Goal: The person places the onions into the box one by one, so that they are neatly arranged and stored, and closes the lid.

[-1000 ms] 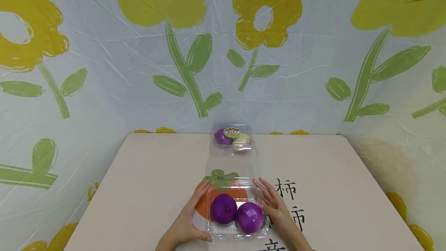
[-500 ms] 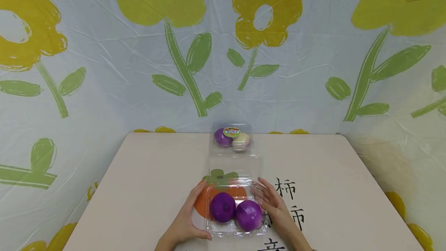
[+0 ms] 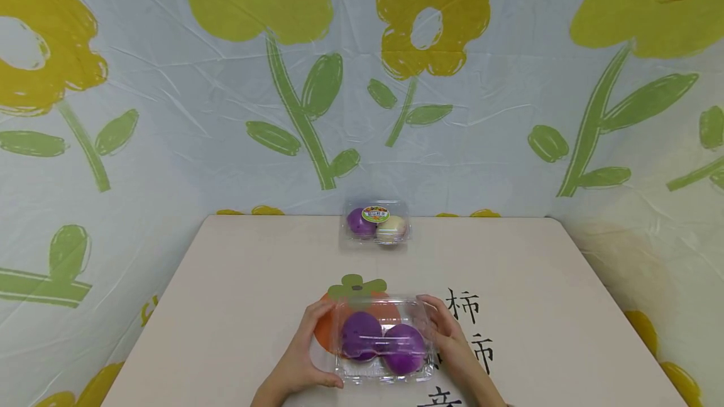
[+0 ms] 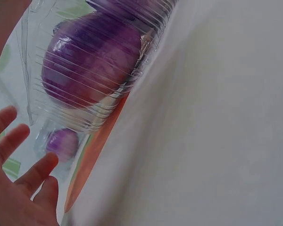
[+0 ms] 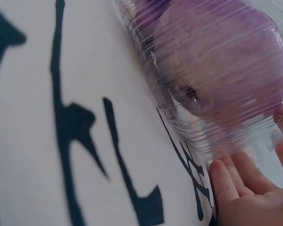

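Observation:
A clear plastic fruit box (image 3: pixel 384 375) sits at the table's front, its ribbed lid (image 3: pixel 396 305) folded over two round, purple, onion-like vegetables (image 3: pixel 362 336). My left hand (image 3: pixel 301 350) flanks the left side, thumb at the front corner and fingers along the far corner. In the left wrist view, my fingers (image 4: pixel 40 174) are spread and show apart from the box wall. My right hand (image 3: pixel 452 338) grips the right side, some fingers showing through the plastic. The right wrist view has the fingertips (image 5: pixel 221 172) against the box's lower edge.
A second clear box (image 3: pixel 346 231) with an oval label, holding one purple and one pale round vegetable, stands at the table's far edge. The pale tabletop (image 3: pixel 237 306) carries a printed orange persimmon (image 3: pixel 322 331) and black characters (image 3: pixel 466 306). Flower-patterned cloth (image 3: pixel 486 118) surrounds the table.
The lid, lying open behind the box in earlier frames, has swung forward over the purple vegetables. Fingers of both hands have drawn slightly in at the far corners; the box stays in place.

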The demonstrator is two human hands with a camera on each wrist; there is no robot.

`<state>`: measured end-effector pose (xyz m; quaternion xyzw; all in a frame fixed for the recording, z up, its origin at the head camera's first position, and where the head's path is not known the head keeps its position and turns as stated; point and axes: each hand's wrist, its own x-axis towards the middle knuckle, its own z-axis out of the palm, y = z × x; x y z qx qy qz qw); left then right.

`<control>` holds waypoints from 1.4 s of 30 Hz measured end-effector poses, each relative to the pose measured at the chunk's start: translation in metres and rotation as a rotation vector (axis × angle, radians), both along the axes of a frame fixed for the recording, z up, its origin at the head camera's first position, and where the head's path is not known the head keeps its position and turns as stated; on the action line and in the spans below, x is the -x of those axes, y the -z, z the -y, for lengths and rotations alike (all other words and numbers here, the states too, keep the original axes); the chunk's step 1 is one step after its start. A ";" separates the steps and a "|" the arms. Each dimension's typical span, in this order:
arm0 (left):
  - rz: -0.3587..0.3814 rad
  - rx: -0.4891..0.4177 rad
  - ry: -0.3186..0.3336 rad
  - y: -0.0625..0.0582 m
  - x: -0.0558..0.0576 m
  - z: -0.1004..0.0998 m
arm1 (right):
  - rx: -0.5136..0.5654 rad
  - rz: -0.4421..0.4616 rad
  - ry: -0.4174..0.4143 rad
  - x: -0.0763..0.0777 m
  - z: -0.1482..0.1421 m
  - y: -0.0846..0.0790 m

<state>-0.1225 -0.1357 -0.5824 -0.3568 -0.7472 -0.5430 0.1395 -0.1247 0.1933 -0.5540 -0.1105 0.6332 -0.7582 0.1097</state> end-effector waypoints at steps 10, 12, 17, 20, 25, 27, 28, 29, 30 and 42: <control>0.064 -0.002 0.005 -0.002 -0.003 0.001 | 0.028 0.024 -0.026 0.002 -0.001 0.003; 0.079 -0.004 0.010 -0.001 -0.003 0.001 | 0.087 0.014 -0.069 0.003 -0.003 0.003; 0.098 0.005 0.028 -0.002 -0.003 0.001 | 0.111 -0.010 -0.125 0.003 -0.008 -0.002; 0.099 0.016 0.023 -0.003 -0.003 0.000 | -0.064 -0.034 -0.110 0.002 -0.012 -0.011; 0.129 0.036 -0.033 -0.008 -0.008 0.000 | -0.287 -0.024 -0.190 -0.005 -0.021 -0.032; 0.162 0.053 -0.051 -0.013 -0.012 0.001 | -0.319 -0.020 -0.243 -0.009 -0.025 -0.040; 0.182 0.064 -0.056 -0.015 -0.014 0.001 | -0.328 -0.025 -0.272 -0.011 -0.026 -0.043; 0.197 0.077 -0.057 -0.018 -0.017 0.002 | -0.345 -0.037 -0.293 -0.012 -0.027 -0.047; 0.214 0.091 -0.059 -0.021 -0.019 0.002 | -0.370 -0.046 -0.305 -0.014 -0.028 -0.050; 0.705 0.019 -0.023 -0.048 -0.041 -0.001 | -0.539 0.004 -0.255 -0.031 -0.021 -0.058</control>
